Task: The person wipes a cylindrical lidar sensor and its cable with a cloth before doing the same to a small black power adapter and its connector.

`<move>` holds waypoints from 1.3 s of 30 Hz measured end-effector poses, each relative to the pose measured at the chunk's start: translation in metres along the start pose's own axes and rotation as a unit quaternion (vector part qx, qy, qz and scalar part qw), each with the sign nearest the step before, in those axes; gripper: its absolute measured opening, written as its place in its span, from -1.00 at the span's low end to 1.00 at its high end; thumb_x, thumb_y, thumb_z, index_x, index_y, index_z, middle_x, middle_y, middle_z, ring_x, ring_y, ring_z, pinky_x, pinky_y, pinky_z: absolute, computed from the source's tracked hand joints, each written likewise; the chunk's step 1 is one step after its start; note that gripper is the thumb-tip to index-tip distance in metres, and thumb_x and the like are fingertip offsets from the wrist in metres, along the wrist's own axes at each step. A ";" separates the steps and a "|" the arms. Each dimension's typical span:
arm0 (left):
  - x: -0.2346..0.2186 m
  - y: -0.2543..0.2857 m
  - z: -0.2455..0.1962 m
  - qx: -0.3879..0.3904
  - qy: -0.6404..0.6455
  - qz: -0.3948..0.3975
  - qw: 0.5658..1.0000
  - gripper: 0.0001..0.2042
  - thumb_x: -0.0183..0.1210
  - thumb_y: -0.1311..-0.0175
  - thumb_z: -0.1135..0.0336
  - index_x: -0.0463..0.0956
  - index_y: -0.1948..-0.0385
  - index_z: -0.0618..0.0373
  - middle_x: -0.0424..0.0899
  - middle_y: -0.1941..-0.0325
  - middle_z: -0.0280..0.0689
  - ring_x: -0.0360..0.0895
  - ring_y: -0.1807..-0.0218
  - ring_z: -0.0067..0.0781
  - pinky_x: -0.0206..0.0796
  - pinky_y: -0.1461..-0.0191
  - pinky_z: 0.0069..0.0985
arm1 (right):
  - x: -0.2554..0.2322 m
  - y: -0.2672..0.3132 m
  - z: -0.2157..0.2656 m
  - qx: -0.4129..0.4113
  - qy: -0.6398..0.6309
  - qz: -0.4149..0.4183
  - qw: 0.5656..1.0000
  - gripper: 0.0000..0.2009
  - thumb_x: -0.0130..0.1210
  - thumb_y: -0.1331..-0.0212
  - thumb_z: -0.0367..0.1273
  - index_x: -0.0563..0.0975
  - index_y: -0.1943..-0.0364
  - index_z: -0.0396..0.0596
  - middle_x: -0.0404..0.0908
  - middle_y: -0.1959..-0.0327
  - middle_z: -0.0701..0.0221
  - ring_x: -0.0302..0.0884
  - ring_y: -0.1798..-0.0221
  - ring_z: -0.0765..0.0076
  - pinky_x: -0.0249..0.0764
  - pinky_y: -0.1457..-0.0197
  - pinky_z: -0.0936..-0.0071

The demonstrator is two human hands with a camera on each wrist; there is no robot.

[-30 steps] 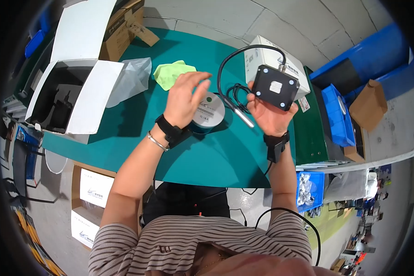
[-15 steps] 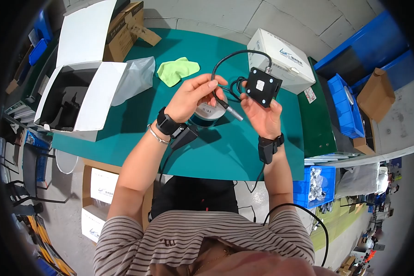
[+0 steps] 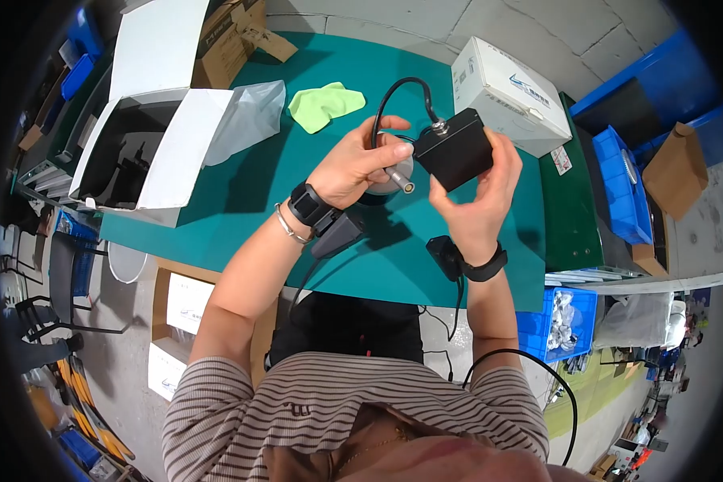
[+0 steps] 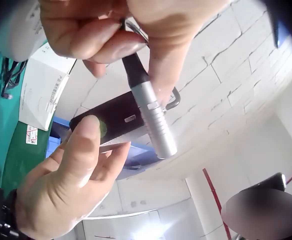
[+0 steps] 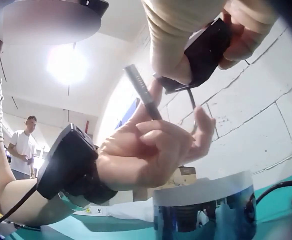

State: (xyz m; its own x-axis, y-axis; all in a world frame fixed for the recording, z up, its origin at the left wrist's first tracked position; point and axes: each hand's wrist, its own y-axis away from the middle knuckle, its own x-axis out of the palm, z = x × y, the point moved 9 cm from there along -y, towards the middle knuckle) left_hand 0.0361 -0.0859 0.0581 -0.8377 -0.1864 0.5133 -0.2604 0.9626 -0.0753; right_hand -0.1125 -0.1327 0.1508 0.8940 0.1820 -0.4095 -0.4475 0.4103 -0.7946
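Note:
My left hand [image 3: 357, 165] pinches a black cable just behind its silver plug [image 4: 156, 125]. The plug's round open end points down toward me. My right hand [image 3: 482, 213] grips a black rectangular box [image 3: 458, 157] between thumb and fingers, tilted above the table. The cable [image 3: 381, 100] arches from a metal fitting on the box's top side over to my left hand. Below the hands stands a round, shiny dark-blue container [image 5: 206, 215] with a white top, mostly hidden by my left hand in the head view.
On the green table [image 3: 410, 273] at left is an open white box [image 3: 205, 128] with a dark lining, next to a plastic bag [image 3: 253, 120]. A light-green cloth [image 3: 325, 104] lies behind; a closed white box [image 3: 506, 96] stands back right. Another person [image 5: 23, 145] stands in the background.
My left hand has moved from over the round container to the cable and taken hold of it near the plug. My right hand has turned the black box from its screwed face to a plain one.

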 end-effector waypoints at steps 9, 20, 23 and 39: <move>0.011 0.000 0.010 -0.043 0.149 0.054 0.987 -0.45 0.30 -0.20 0.23 0.23 -0.14 0.20 0.45 0.33 -0.42 0.42 0.45 -0.66 0.28 0.41 -0.69 | 0.007 -0.001 0.016 0.002 0.031 0.057 0.998 -0.13 0.29 0.34 -0.63 0.24 -0.28 -0.10 0.14 -0.16 0.21 0.38 -0.06 0.22 0.56 0.11 0.45; 0.001 0.004 0.014 -0.079 0.118 -0.046 0.989 -0.52 0.15 -0.32 0.21 0.25 -0.20 0.17 0.52 0.33 -0.37 0.48 0.37 -0.65 0.32 0.29 -0.69 | 0.008 0.005 -0.012 0.085 -0.081 0.050 0.992 -0.14 0.35 0.21 -0.59 0.20 -0.32 -0.13 0.24 -0.13 0.27 0.44 0.00 0.34 0.53 0.10 0.50; -0.013 0.001 -0.004 0.021 0.089 -0.087 0.992 -0.54 0.13 -0.33 0.25 0.27 -0.20 0.22 0.54 0.26 -0.32 0.47 0.37 -0.64 0.32 0.24 -0.69 | 0.018 0.015 -0.045 0.249 -0.383 0.062 0.887 -0.33 0.23 -0.01 -0.54 0.24 -0.27 -0.22 0.40 -0.09 0.29 0.46 -0.01 0.44 0.50 0.04 0.49; -0.015 -0.007 -0.023 0.088 0.177 0.053 0.979 -0.49 -0.08 -0.38 0.25 0.09 -0.35 0.11 0.56 0.05 -0.16 0.55 0.01 -0.35 0.40 -0.13 -0.29 | 0.060 0.041 -0.080 0.478 -0.675 0.096 0.553 -0.39 -0.34 -0.28 0.17 0.31 -0.23 0.11 0.52 0.20 0.13 0.22 0.52 0.43 0.22 0.44 0.56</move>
State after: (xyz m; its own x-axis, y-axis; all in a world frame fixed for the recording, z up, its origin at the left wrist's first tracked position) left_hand 0.0617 -0.0854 0.0707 -0.6537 0.0217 0.7565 -0.2869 0.9179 -0.2742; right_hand -0.0786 -0.1768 0.0575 0.3234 0.5403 0.7768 -0.8974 0.4356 0.0707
